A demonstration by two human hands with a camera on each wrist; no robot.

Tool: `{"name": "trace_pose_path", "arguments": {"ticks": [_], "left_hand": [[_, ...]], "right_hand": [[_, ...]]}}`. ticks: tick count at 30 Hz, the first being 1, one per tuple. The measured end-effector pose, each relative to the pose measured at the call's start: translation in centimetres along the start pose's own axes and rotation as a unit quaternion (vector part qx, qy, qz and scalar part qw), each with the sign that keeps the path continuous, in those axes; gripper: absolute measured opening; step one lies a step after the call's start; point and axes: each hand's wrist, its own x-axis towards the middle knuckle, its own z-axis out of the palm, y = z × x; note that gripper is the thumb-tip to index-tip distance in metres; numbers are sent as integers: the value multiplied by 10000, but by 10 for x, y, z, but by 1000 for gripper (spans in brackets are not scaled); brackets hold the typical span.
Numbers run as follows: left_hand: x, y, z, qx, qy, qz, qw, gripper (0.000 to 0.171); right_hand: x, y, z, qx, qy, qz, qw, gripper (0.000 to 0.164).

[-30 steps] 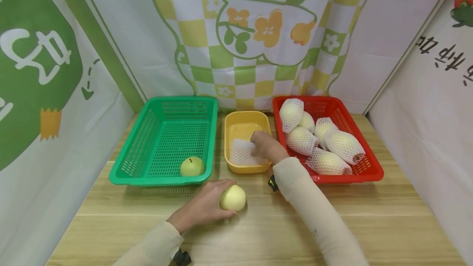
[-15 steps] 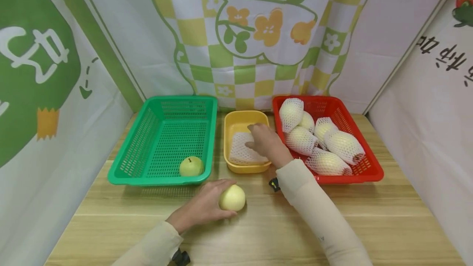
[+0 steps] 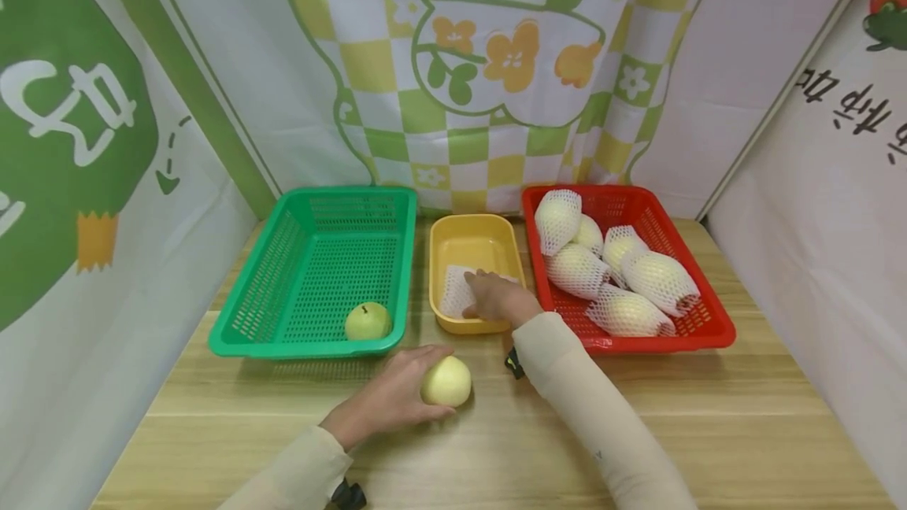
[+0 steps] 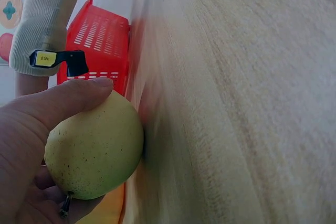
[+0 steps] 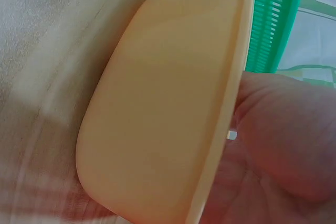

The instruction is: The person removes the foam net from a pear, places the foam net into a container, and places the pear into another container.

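A pale yellow-green pear (image 3: 446, 382) is held on the table by my left hand (image 3: 397, 392). In the left wrist view, the thumb lies along one side of the speckled pear (image 4: 97, 148), whose stem points down. My right hand (image 3: 499, 296) reaches into the yellow tub (image 3: 476, 224), thumb and index finger apart over a white foam net sleeve (image 3: 457, 290). In the right wrist view, the wall of the tub (image 5: 157, 103) hides the fingertips of that hand (image 5: 283, 135).
A green basket (image 3: 315, 345) on the left has one bare pear (image 3: 368, 321) in its near right corner. On the right, a red basket (image 3: 697, 278) contains several pears in foam nets (image 3: 659, 278). A printed curtain (image 3: 468, 140) hangs behind them.
My right hand lifted off the foam net a little, fingers spreading, then came down over it again, lower and nearer in the tub. My left hand and its pear stayed put.
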Motion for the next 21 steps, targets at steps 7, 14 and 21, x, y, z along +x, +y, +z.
{"name": "trace_pose_path", "arguments": {"ticks": [7, 14, 21], "left_hand": [[1, 1, 0, -24, -30, 5, 10000, 82], [3, 2, -1, 105, -34, 42, 9999, 82], [3, 2, -1, 71, -53, 16, 10000, 83]], "right_hand": [[3, -2, 4, -6, 67, 154, 9999, 75], [5, 0, 3, 50, 562, -20, 9984, 79], [-3, 4, -11, 540, 918, -491, 9931, 81]]}}
